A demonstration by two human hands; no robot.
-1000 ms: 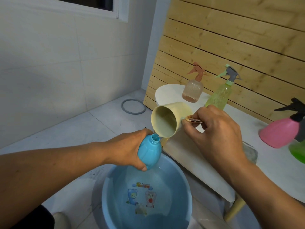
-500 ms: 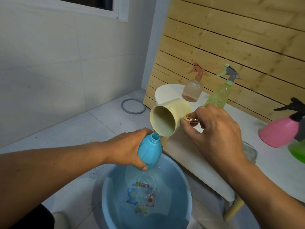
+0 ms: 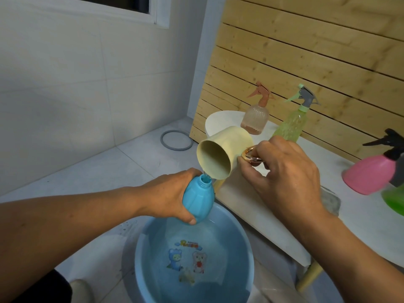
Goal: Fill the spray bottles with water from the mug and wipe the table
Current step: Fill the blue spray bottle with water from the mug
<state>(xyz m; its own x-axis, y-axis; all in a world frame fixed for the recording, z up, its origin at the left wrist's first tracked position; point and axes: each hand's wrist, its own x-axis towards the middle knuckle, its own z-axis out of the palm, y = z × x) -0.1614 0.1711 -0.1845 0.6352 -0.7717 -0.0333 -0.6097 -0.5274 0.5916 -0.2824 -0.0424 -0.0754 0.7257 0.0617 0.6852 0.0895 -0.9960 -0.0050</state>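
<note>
Left grip: the left hand is wrapped around the ribbed, rounded blue plastic bottle, whose cap is off and whose neck is open; it is held tilted above the basin.
Right grip: the right hand is clenched on the shiny rose-gold metal handle of the pale yellow matte mug, which is tipped on its side with its lip just over the bottle's neck.
Water: a thin clear stream is seen falling from the mug's lip into the open neck.
Basin: a round light-blue plastic basin stands on the tiled floor below, holding water, with cartoon animals printed on its bottom.
Worktop: the smooth white worktop carries a fluted peach translucent spray bottle, a textured lime-green spray bottle, and a smooth pink spray bottle with a black trigger.
Backdrop: horizontal pale wooden slats are set behind the worktop.
Floor: a grey ring lies flat near the wall.
</note>
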